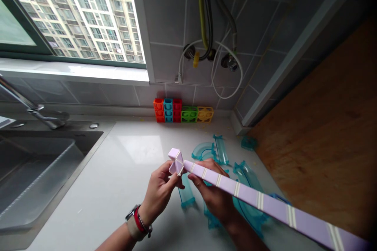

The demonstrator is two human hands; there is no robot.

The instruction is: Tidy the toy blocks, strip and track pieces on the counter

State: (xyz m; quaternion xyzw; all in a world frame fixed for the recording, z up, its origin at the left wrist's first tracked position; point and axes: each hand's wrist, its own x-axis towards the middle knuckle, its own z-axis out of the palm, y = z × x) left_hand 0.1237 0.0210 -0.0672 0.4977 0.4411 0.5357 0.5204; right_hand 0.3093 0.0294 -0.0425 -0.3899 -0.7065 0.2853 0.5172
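Observation:
A long purple snake-cube puzzle [250, 196], made of wedge segments with pale joints, is held above the counter. My left hand [160, 188] is closed on its folded end, where a few segments bend into a small angular cluster. Farther along, my right hand [216, 194] grips the straight part between thumb and fingers. From there the straight length runs past my right forearm and out at the lower right. Beneath and beside my hands lie translucent teal track pieces [203, 151], one of them a straight piece [186, 194] under my left fingertips. My right hand partly hides several others.
Colourful plastic blocks [183, 111] stand against the tiled wall. At the left is a sink [92, 143] with a plastic basin [44, 188] and a faucet [44, 115]. A wooden panel [324, 125] borders the right side. Hoses and a white cable [226, 96] hang above.

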